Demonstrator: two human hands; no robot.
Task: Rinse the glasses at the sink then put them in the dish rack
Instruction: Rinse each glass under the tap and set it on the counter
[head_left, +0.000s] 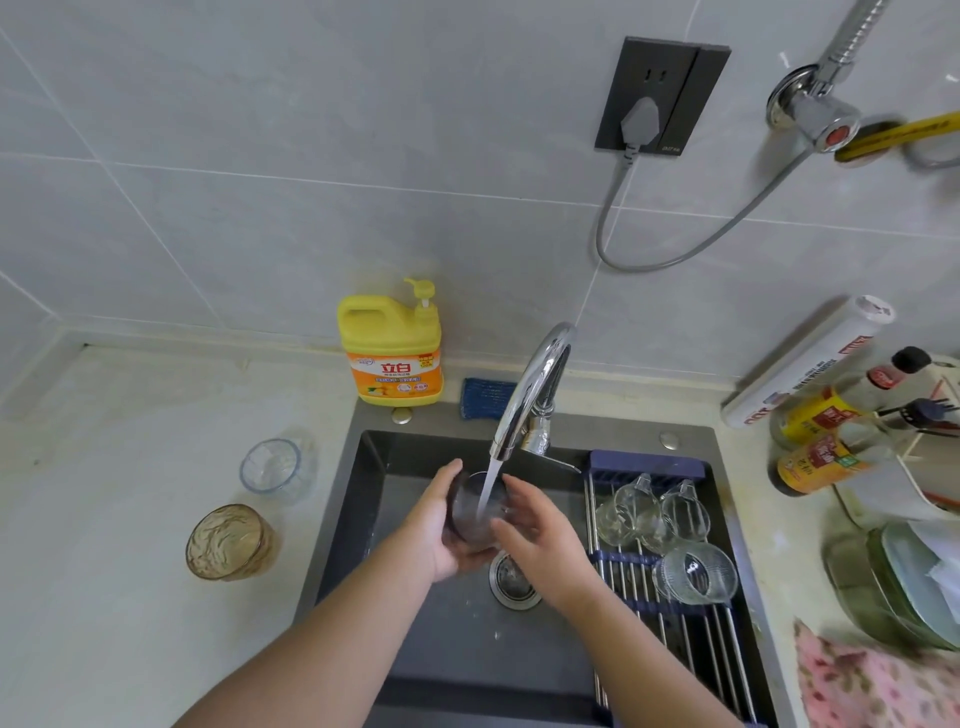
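Observation:
Over the dark sink (415, 649) I hold a clear glass (475, 512) under water running from the chrome faucet (535, 389). My left hand (441, 525) grips it from the left and beneath. My right hand (540, 530) holds its right side with fingers curled on the rim. Two glasses stand on the counter to the left: a clear one (272, 465) and an amber one (228, 540). The roll-up dish rack (675, 649) spans the sink's right side and carries several clear glasses (649, 514), plus a ribbed one (693, 571) lying on its side.
A yellow detergent bottle (392, 348) and a blue sponge (485, 397) sit behind the sink. Sauce bottles (826, 436), a foil roll (810, 358), stacked plates (904, 587) and a pink cloth (872, 680) crowd the right counter. A drain (511, 579) lies below my hands.

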